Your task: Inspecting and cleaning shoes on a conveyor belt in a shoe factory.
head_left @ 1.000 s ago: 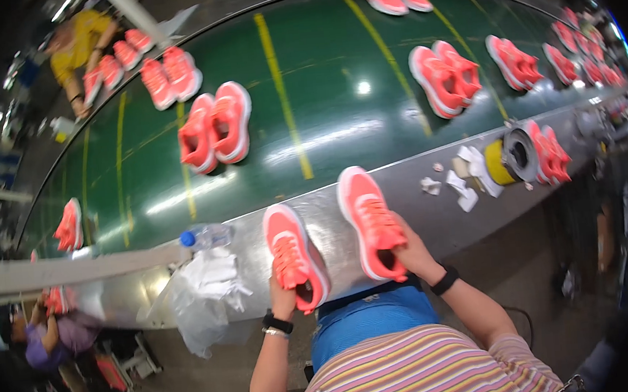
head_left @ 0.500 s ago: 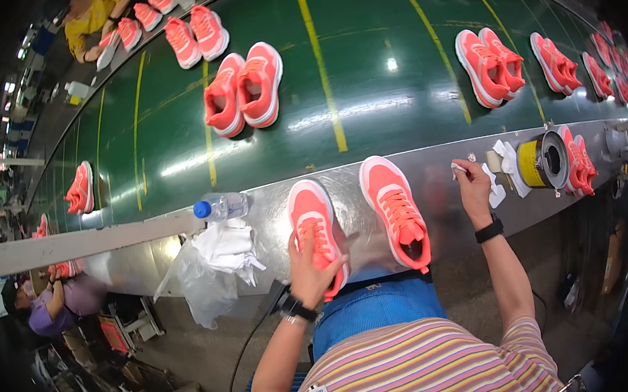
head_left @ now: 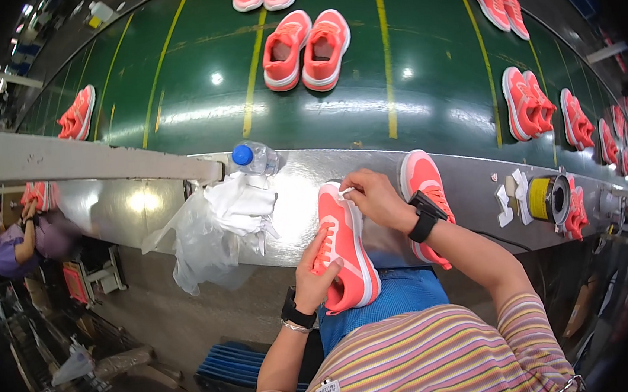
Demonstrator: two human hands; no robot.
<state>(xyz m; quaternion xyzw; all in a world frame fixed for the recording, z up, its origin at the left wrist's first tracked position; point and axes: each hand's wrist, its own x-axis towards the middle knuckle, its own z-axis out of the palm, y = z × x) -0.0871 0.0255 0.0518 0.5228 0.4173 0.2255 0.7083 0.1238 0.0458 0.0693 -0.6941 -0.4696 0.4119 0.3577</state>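
A coral-pink sneaker with a white sole lies on the shiny metal bench edge, toe toward me. My left hand grips its near side. My right hand pinches a small white piece at the shoe's far end. A second matching sneaker lies just to the right, partly hidden behind my right wrist, which wears a black watch.
A green conveyor belt with yellow lines carries several pairs of pink sneakers. A water bottle, white cloth and a clear plastic bag lie left of the shoe. A yellow-black tape roll sits right. Another person works at far left.
My right hand came back from the small items at the right with a white piece and now holds it at the left sneaker. My left hand slid to the shoe's near side.
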